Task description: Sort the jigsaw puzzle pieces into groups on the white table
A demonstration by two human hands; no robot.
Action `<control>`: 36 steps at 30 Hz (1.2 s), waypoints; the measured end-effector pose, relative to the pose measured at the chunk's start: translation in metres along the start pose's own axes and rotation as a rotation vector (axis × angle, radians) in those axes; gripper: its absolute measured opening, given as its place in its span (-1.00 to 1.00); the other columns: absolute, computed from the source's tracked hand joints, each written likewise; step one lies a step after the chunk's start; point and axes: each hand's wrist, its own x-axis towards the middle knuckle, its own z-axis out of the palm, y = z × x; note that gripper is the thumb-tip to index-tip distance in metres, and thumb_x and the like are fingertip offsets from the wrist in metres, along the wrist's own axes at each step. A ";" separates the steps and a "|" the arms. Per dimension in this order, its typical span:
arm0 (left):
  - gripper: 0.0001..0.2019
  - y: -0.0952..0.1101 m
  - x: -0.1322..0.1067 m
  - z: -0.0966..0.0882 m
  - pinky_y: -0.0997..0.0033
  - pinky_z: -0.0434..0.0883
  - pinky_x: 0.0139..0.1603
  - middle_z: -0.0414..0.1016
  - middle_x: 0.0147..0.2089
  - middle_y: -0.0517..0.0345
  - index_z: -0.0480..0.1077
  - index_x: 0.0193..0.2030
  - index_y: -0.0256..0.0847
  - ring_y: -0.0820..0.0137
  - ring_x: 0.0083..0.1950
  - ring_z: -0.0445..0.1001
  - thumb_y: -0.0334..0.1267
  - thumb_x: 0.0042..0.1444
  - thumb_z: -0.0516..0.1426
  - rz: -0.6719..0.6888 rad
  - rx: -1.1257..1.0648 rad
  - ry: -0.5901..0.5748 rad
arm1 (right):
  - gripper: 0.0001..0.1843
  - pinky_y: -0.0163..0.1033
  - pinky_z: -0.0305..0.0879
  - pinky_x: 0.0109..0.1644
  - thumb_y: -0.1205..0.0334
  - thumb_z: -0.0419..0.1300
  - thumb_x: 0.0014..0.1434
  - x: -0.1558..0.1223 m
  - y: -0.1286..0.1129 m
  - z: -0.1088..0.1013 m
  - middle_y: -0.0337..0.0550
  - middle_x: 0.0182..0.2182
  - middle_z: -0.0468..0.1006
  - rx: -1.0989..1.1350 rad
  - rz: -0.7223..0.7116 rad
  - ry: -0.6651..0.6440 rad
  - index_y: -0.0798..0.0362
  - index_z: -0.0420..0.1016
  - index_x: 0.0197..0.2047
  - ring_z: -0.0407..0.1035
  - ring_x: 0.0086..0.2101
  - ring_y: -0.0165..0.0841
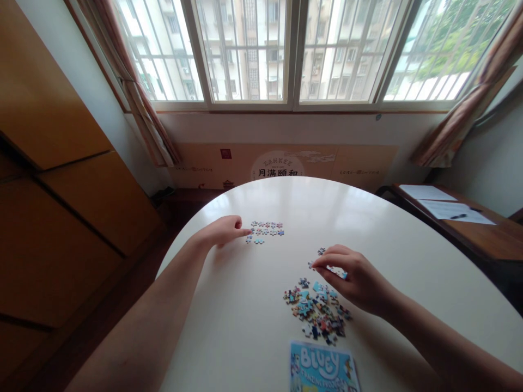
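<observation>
My left hand (pixel 224 230) reaches over the far left part of the white table (pixel 229 316). One finger points right and touches the left end of the rows of jigsaw puzzle pieces (pixel 266 232); the other fingers I can see are curled. In the middle, my right hand (pixel 351 272) has thumb and forefinger pinched at a small puzzle piece (pixel 311 265). Other loose pieces lie by and partly behind this hand. Just nearer is a heap of mixed puzzle pieces (pixel 321 313), light blue, dark and orange.
A blue card or box marked "Bluey" (pixel 322 367) lies at the near edge of view, below the heap. On the right, a brown side table (pixel 490 242) holds papers (pixel 453 211). Wooden cabinets (pixel 81 207) stand left; barred windows (pixel 245 51) are ahead.
</observation>
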 end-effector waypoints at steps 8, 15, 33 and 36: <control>-0.25 0.015 -0.002 0.010 0.01 0.12 0.37 0.11 0.47 -0.17 0.25 0.32 -0.10 -0.05 0.47 0.03 0.22 0.06 0.20 0.250 0.168 0.273 | -0.84 -0.12 0.44 -0.13 0.29 0.20 0.31 -0.001 0.002 0.000 -0.10 -0.27 0.62 -0.005 0.007 0.006 -0.02 0.63 -0.17 0.48 -0.23 -0.26; -0.04 0.018 -0.001 0.020 -0.17 -0.22 0.47 -0.28 0.59 -0.16 0.02 0.50 -0.04 -0.05 0.57 -0.35 0.22 0.02 0.26 0.245 0.239 0.202 | -0.84 -0.12 0.43 -0.13 0.29 0.19 0.32 -0.001 0.001 0.000 -0.10 -0.27 0.61 0.000 0.008 -0.003 -0.03 0.63 -0.18 0.48 -0.22 -0.26; -0.16 -0.001 0.007 0.010 -0.11 -0.08 0.47 -0.13 0.56 -0.21 0.13 0.46 -0.08 0.00 0.56 -0.19 0.21 0.11 0.22 0.201 0.241 0.367 | -0.83 -0.12 0.42 -0.12 0.28 0.18 0.32 -0.001 0.001 0.000 -0.09 -0.27 0.61 0.001 -0.004 0.014 -0.01 0.62 -0.17 0.47 -0.22 -0.26; -0.14 -0.003 0.005 0.007 -0.14 -0.07 0.46 -0.13 0.56 -0.20 0.13 0.46 -0.08 -0.02 0.56 -0.20 0.21 0.08 0.23 0.161 0.251 0.355 | -0.83 -0.13 0.41 -0.12 0.27 0.17 0.33 -0.001 0.002 0.000 -0.10 -0.27 0.61 -0.001 -0.004 0.004 -0.01 0.62 -0.18 0.47 -0.22 -0.27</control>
